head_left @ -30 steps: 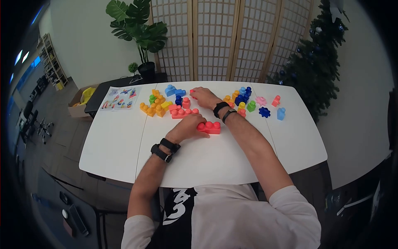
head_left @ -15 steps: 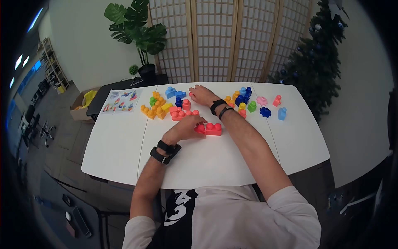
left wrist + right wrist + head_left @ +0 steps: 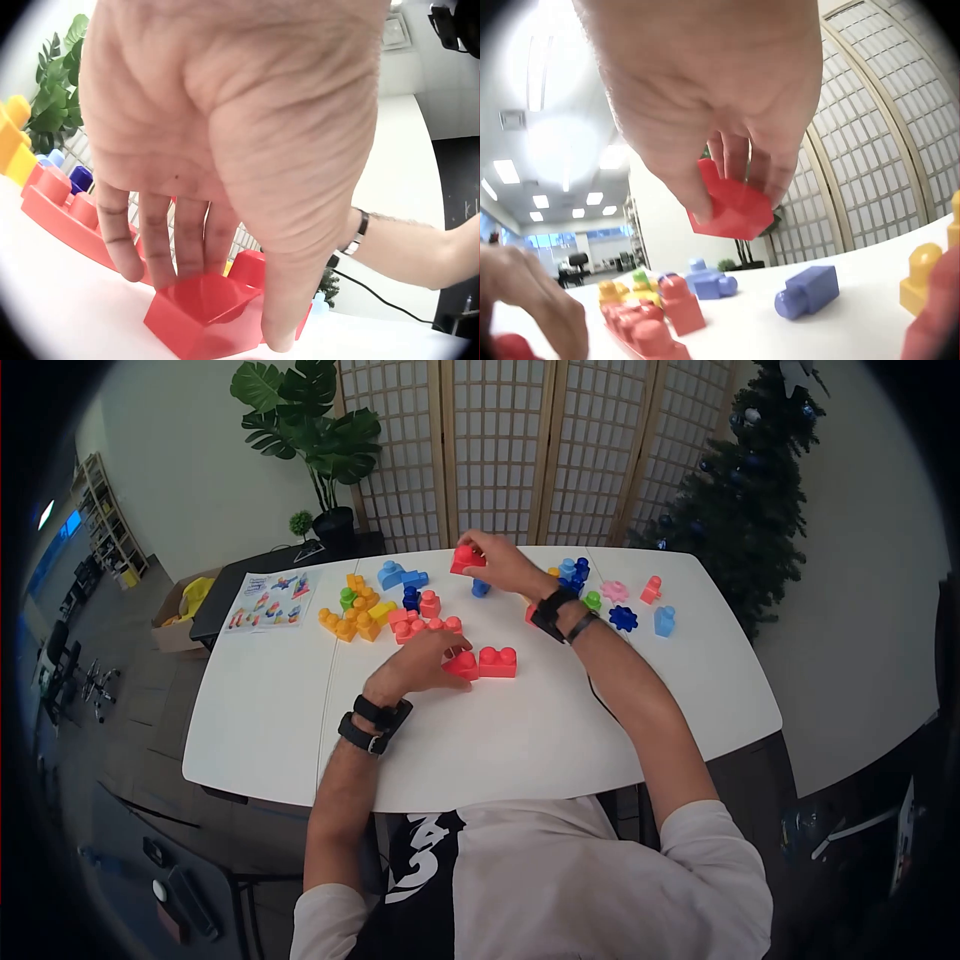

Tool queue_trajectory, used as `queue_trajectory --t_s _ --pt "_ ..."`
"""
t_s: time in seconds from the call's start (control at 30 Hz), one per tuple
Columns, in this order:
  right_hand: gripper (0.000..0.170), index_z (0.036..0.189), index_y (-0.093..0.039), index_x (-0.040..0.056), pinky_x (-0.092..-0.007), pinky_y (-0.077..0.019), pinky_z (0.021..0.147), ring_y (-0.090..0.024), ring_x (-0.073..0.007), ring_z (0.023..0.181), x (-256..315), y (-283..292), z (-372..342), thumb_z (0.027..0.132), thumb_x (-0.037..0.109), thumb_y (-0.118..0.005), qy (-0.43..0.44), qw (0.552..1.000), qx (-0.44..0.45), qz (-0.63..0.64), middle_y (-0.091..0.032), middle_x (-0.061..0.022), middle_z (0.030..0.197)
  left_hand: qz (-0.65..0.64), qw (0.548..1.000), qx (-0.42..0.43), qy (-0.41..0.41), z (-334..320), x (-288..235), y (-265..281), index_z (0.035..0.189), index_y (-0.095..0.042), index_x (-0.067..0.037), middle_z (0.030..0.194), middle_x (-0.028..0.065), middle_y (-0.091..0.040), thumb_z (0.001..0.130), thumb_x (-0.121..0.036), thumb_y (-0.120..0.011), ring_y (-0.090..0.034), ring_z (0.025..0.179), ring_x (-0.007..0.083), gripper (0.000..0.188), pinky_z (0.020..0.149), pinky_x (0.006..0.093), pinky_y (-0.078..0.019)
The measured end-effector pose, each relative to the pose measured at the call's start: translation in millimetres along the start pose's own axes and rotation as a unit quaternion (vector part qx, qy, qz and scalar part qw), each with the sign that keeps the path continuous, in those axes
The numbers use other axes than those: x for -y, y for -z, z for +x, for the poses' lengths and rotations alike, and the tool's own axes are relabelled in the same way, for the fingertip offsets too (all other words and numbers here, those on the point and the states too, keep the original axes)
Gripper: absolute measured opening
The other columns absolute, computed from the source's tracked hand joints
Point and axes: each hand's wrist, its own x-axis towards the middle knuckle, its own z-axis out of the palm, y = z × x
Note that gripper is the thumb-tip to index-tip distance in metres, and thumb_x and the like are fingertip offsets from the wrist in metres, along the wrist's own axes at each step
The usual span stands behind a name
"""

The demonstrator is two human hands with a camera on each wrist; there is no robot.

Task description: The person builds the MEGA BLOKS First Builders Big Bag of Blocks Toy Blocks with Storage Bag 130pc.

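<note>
The right hand pinches a red block above the table's far part; the right wrist view shows that block between thumb and fingers, clear of the surface. A blue block lies just below it. Nearer the person, the left hand holds a red slanted block on the table; in the left wrist view the thumb is on one side of this block and the fingertips on the other. A red two-stud block stands right beside it.
Left of the hands are a long red block, yellow blocks and light blue blocks. A printed sheet lies at the table's left. At the right are a dark blue gear, a pink gear and several blocks.
The right hand has lifted the red block up from the table's far part, and a blue block now shows beneath. The left hand stays at the red slanted block. The head view has shifted slightly.
</note>
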Motion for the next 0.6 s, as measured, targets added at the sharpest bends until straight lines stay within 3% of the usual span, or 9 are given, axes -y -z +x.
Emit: queue_trajectory --t_s 0.2,0.27,0.4,0.6 --pt "0.036 0.114 -0.073 -0.0001 -0.0384 -0.0581 0.097 -0.074 -0.0222 0.098 44 72 -111 0.083 0.012 -0.085 -0.059 0.997 0.033 0.036 -0.077 -0.0136 0.106 -0.014 1.0 -0.002 0.008 -5 -5 12 0.127 -0.073 -0.005 0.111 0.0097 -0.075 0.073 -0.025 -0.098 -0.071 0.103 0.0214 0.063 0.088 0.0343 -0.0578" --pt "0.036 0.119 -0.072 0.0003 -0.0359 -0.0569 0.102 -0.073 -0.019 0.104 52 79 -142 0.086 0.011 -0.085 -0.115 0.989 0.091 0.004 -0.077 -0.0098 0.11 -0.01 1.0 -0.005 0.002 -4 -1 13 0.124 -0.074 -0.004 0.109 0.0097 -0.075 0.074 -0.023 -0.098 -0.071 0.1 0.0213 0.059 0.086 0.0341 -0.0579" --pt "0.038 0.113 -0.072 -0.002 -0.0369 -0.0581 0.088 -0.073 -0.0225 0.093 34 51 -168 0.081 0.013 -0.085 -0.108 0.988 0.111 0.026 -0.077 -0.0135 0.102 -0.025 1.0 -0.01 -0.013 1 4 7 0.114 -0.077 -0.001 0.102 0.0122 -0.078 0.075 -0.017 -0.096 -0.073 0.093 0.024 0.047 0.086 0.0349 -0.0587" --pt "0.038 0.111 -0.073 -0.0019 -0.0396 -0.0556 0.085 -0.071 -0.0314 0.095 17 9 -164 0.079 0.016 -0.084 -0.069 0.989 0.117 -0.052 -0.074 -0.0177 0.098 -0.039 0.997 -0.061 -0.041 4 9 -2 0.111 -0.078 0.001 0.102 0.0135 -0.079 0.077 -0.015 -0.095 -0.073 0.09 0.0255 0.041 0.083 0.0351 -0.0588"
